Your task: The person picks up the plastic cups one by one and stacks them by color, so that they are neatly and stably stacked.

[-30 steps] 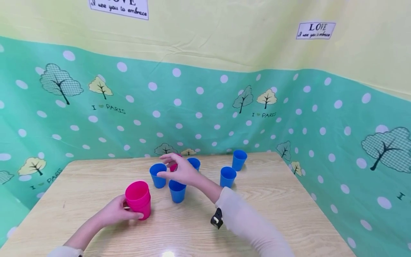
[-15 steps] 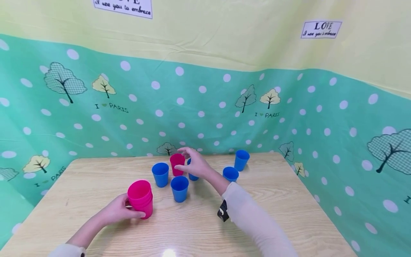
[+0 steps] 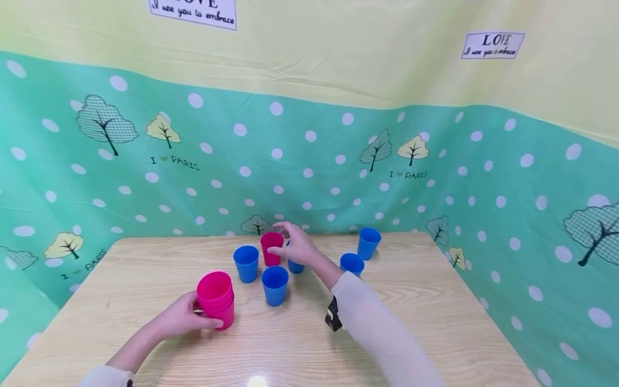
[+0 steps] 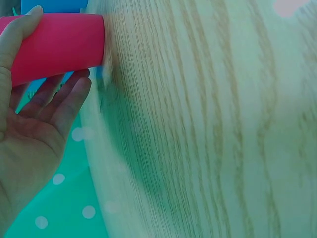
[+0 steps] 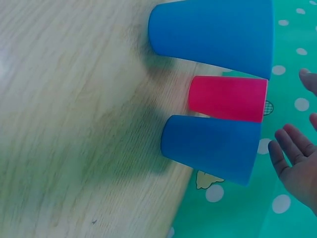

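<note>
My left hand (image 3: 186, 314) holds a small stack of nested pink cups (image 3: 220, 307) upright at the front left of the table. In the left wrist view, the thumb lies along the pink cup (image 4: 64, 47) and the fingers are beneath it. Toward the back, my right hand (image 3: 301, 247) reaches over a blue cup (image 3: 296, 267), partly hiding it, and is beside a single pink cup (image 3: 270, 259). The right wrist view has the right hand's fingers (image 5: 292, 144) spread, apart from the pink cup (image 5: 228, 98), which stands between two blue cups.
Two more blue cups, one at the left (image 3: 246, 265) and one nearer (image 3: 275, 288), stand around the pink one. Farther right are another two, a nearer blue cup (image 3: 351, 263) and a far one (image 3: 369, 244). A polka-dot curtain (image 3: 217, 161) hangs behind the wooden table (image 3: 411, 312).
My right hand has moved right and back, from over the left blue cup to beside the rear pink cup. My left hand stays at the stack. The view has shifted slightly.
</note>
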A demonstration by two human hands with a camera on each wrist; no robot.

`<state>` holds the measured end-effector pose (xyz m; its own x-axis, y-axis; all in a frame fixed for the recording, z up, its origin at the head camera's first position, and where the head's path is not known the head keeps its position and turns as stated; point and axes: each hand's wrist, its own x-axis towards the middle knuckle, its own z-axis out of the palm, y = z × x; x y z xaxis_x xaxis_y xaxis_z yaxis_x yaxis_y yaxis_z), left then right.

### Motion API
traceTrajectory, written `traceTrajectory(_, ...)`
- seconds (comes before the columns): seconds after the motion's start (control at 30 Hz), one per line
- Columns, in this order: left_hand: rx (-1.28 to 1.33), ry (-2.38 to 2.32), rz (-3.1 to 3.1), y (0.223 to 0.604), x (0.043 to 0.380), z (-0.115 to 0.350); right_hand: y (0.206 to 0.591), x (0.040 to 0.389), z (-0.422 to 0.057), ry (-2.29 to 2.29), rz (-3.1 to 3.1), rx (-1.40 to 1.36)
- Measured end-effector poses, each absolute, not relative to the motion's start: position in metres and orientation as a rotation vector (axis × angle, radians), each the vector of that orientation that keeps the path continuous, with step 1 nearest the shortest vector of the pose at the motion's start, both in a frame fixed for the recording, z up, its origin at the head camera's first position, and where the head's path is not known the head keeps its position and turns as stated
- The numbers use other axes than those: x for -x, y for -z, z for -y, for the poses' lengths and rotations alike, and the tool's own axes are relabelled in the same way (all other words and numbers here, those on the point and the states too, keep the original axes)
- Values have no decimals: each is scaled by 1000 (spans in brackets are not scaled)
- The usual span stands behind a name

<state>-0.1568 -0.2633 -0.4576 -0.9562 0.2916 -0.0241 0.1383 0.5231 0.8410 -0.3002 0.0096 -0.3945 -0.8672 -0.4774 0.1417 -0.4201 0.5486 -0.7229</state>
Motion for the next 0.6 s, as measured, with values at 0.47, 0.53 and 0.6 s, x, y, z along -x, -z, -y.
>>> traceTrajectory(0.47, -363, -1407, -2601, 458, 157, 264, 394, 312, 0, 925, -2868, 791)
traceTrajectory(0.53, -363, -1410, -2599, 459, 157, 265, 394, 313, 1, 845, -2902, 792)
traceTrajectory(0.6, -362, -1406, -2602, 459, 158, 265, 395, 314, 1, 774, -2932, 779)
